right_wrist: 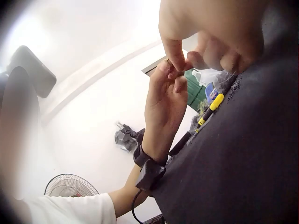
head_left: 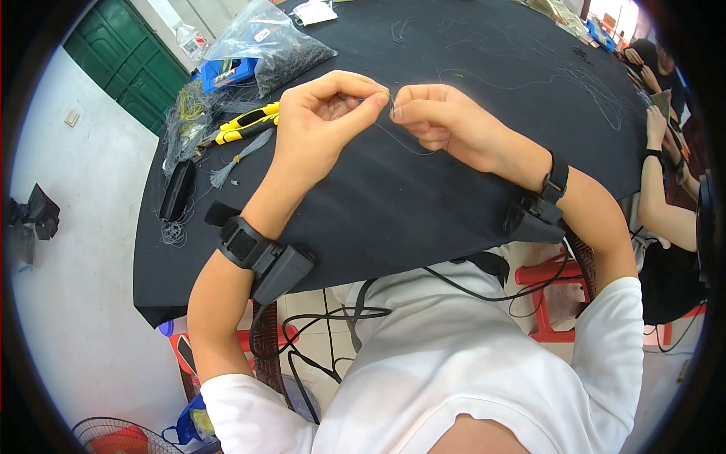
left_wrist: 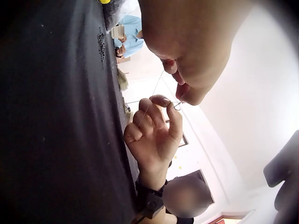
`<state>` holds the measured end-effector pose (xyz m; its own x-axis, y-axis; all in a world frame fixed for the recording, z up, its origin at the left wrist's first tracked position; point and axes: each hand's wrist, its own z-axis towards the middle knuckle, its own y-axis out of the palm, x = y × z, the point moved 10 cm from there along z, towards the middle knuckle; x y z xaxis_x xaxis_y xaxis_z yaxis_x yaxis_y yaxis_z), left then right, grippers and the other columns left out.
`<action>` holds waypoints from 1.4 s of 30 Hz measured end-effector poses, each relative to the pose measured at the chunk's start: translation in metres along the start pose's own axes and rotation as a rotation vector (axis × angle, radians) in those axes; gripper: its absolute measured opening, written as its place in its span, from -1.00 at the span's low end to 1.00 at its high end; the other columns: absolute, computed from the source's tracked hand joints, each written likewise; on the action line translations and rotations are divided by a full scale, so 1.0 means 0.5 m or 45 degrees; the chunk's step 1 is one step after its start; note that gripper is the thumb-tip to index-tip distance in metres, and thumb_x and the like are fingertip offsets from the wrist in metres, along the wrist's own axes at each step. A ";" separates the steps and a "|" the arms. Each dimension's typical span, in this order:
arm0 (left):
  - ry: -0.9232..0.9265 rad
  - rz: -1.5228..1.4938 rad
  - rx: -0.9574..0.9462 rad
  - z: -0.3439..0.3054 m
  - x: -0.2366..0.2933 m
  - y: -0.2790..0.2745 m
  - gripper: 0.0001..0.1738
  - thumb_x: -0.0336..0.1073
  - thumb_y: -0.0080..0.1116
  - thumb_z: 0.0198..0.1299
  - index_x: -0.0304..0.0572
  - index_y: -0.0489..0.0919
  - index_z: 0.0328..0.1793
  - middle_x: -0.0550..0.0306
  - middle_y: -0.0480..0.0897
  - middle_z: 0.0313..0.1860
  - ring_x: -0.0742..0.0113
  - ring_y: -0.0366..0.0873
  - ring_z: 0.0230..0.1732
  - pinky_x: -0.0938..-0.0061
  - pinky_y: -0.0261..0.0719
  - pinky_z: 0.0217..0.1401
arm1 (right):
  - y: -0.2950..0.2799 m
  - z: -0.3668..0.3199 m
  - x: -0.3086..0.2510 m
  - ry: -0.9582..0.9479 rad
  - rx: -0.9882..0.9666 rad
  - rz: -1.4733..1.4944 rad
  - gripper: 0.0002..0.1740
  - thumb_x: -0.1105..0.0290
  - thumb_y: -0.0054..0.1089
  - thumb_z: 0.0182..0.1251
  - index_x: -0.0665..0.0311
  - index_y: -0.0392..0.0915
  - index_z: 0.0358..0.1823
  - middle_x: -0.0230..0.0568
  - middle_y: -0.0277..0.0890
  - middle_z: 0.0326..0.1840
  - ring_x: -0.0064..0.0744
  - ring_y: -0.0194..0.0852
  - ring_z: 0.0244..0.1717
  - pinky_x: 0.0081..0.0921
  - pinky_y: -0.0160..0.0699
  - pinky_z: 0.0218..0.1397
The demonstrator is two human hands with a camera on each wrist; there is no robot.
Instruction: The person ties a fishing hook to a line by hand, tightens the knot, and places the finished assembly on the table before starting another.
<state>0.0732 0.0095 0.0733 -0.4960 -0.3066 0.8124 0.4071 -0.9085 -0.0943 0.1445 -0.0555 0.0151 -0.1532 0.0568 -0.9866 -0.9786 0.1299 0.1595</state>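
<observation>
Above the black table, my left hand (head_left: 321, 121) pinches a tiny curved fish hook (left_wrist: 177, 107) between thumb and forefinger. Facing it, my right hand (head_left: 454, 125) pinches thin fishing line (left_wrist: 157, 84) right beside the hook, thumb and forefinger together and the other fingers curled. Part of the line hangs in a loose loop below the hands in the head view. Both sets of fingertips almost meet, and they hide most of the hook in the right wrist view.
Yellow-and-black pliers (head_left: 246, 125) lie left on the black tablecloth (head_left: 423, 219), near a tied line bundle (head_left: 240, 159) and tangled line (head_left: 181, 125). Behind stand a blue tray (head_left: 227, 74) and a plastic bag of dark small pieces (head_left: 291, 64). Other people sit at the right.
</observation>
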 end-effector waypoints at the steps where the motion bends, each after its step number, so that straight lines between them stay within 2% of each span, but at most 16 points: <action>1: -0.025 -0.009 0.031 -0.001 -0.005 -0.005 -0.89 -0.55 0.21 0.06 -0.40 0.61 -0.25 0.19 0.59 -0.32 0.62 0.47 -0.32 0.76 0.44 -0.25 | 0.001 -0.003 -0.014 -0.080 0.037 -0.096 -0.88 0.35 0.11 0.24 0.19 0.44 -0.42 -0.67 0.11 -0.64 -0.82 -0.16 -0.67 -0.74 -0.20 -0.61; 6: -0.122 -0.043 0.203 -0.008 -0.015 -0.024 -0.88 -0.51 0.23 0.07 -0.38 0.62 -0.25 0.25 0.59 -0.39 0.68 0.42 -0.40 0.81 0.35 -0.35 | 0.013 -0.023 -0.077 -0.553 0.152 -0.480 -0.89 0.43 0.16 0.23 0.27 0.43 -0.40 -0.61 0.24 -0.61 -0.87 -0.01 -0.63 -0.76 -0.07 -0.59; 9: -0.131 -0.067 0.266 -0.013 -0.016 -0.023 -0.89 -0.49 0.24 0.08 -0.38 0.63 -0.26 0.29 0.57 -0.43 0.71 0.38 -0.44 0.83 0.29 -0.40 | 0.022 -0.036 -0.093 -0.615 0.171 -0.735 -0.89 0.43 0.16 0.20 0.30 0.46 -0.41 -0.58 0.26 -0.61 -0.84 0.04 -0.61 -0.74 0.01 -0.57; 11: -0.140 -0.056 0.273 -0.015 -0.019 -0.021 -0.90 -0.48 0.25 0.08 -0.37 0.64 -0.28 0.32 0.55 -0.46 0.74 0.33 -0.48 0.84 0.24 -0.45 | 0.028 -0.044 -0.104 -0.697 0.198 -0.807 -0.89 0.43 0.16 0.20 0.29 0.46 -0.41 -0.58 0.24 -0.63 -0.83 0.00 -0.62 -0.73 -0.01 -0.57; 14: -0.165 0.102 0.211 -0.017 -0.020 -0.023 -0.87 -0.48 0.21 0.10 -0.36 0.63 -0.21 0.16 0.64 -0.28 0.55 0.53 -0.25 0.70 0.45 -0.12 | 0.034 -0.056 -0.120 -0.758 0.227 -0.888 -0.90 0.42 0.16 0.19 0.28 0.46 -0.38 -0.57 0.19 -0.64 -0.80 -0.05 -0.64 -0.72 -0.04 -0.58; 17: -0.077 0.121 0.223 -0.011 -0.016 -0.022 -0.92 -0.46 0.27 0.03 -0.32 0.65 -0.35 0.42 0.47 -0.57 0.79 0.22 -0.57 0.85 0.11 -0.55 | 0.032 -0.065 -0.142 -0.831 0.294 -0.972 -0.91 0.42 0.16 0.18 0.26 0.48 -0.34 -0.56 0.15 -0.66 -0.78 -0.07 -0.65 -0.70 -0.06 -0.58; 22: -0.053 0.146 0.140 -0.010 -0.015 -0.007 -0.92 -0.45 0.28 0.01 -0.31 0.65 -0.36 0.42 0.47 -0.59 0.79 0.23 -0.58 0.85 0.13 -0.56 | 0.020 -0.069 -0.169 -0.978 0.352 -1.086 -0.90 0.41 0.15 0.19 0.23 0.51 -0.27 -0.54 0.12 -0.66 -0.77 -0.06 -0.66 -0.68 -0.08 -0.60; 32: -0.026 0.189 0.085 -0.008 -0.014 0.000 -0.92 -0.45 0.28 -0.01 -0.31 0.65 -0.37 0.40 0.49 -0.57 0.77 0.26 -0.53 0.83 0.18 -0.51 | 0.025 -0.068 -0.170 -0.983 0.285 -1.129 -0.90 0.40 0.13 0.22 0.24 0.52 -0.27 -0.53 0.18 -0.64 -0.76 -0.01 -0.63 -0.70 -0.03 -0.57; 38: -0.021 0.205 0.031 -0.008 -0.008 0.007 -0.93 -0.47 0.26 -0.01 -0.31 0.64 -0.37 0.35 0.55 -0.51 0.73 0.31 -0.45 0.79 0.26 -0.42 | 0.025 -0.067 -0.168 -0.975 0.274 -1.108 -0.90 0.40 0.13 0.23 0.25 0.52 -0.27 -0.55 0.19 -0.64 -0.78 0.00 -0.63 -0.71 -0.02 -0.57; 41: -0.032 0.185 -0.116 -0.010 -0.004 0.025 -0.92 -0.58 0.18 0.07 -0.40 0.60 -0.28 0.17 0.60 -0.31 0.56 0.49 -0.26 0.68 0.42 -0.17 | 0.020 -0.067 -0.169 -0.984 0.299 -1.093 -0.89 0.39 0.15 0.22 0.25 0.53 -0.28 -0.56 0.19 -0.64 -0.80 0.01 -0.63 -0.72 -0.02 -0.58; 42: -0.011 0.172 -0.129 -0.010 0.000 0.026 -0.92 -0.58 0.18 0.07 -0.41 0.60 -0.28 0.16 0.60 -0.30 0.54 0.49 -0.25 0.67 0.42 -0.16 | 0.015 -0.064 -0.167 -0.977 0.310 -1.077 -0.89 0.39 0.15 0.22 0.25 0.53 -0.28 -0.56 0.19 -0.64 -0.80 0.01 -0.63 -0.72 -0.03 -0.58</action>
<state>0.0749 -0.0039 0.0691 -0.4351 -0.4261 0.7932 0.3899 -0.8832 -0.2606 0.1455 -0.0910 0.0977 0.7400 0.4334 -0.5143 -0.6637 0.5945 -0.4539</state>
